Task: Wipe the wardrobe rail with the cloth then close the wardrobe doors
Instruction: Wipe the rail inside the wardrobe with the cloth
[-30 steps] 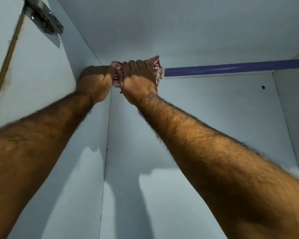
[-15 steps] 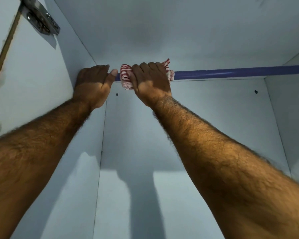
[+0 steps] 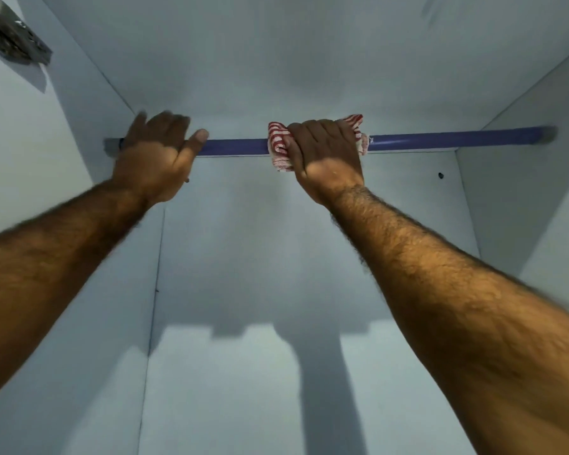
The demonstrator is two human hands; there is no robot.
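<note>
A purple wardrobe rail (image 3: 440,142) runs across the top of the white wardrobe, from the left wall to the right wall. My right hand (image 3: 326,152) is closed around a red-and-white striped cloth (image 3: 278,149) that wraps the rail near its middle. My left hand (image 3: 155,152) rests over the rail's left end by the side wall, fingers loosely curled and thumb pointing right along the rail; the hand is blurred. It holds no cloth.
White wardrobe panels enclose the space: left side wall (image 3: 63,159), right side wall (image 3: 523,192), back panel (image 3: 276,257) and top panel (image 3: 276,60). A metal door hinge (image 3: 10,44) sits at the upper left. A small dark hole (image 3: 440,175) marks the back panel.
My right hand has slid the cloth to the right along the rail, from the left end to near the middle. The left hand stayed at the left end and loosened.
</note>
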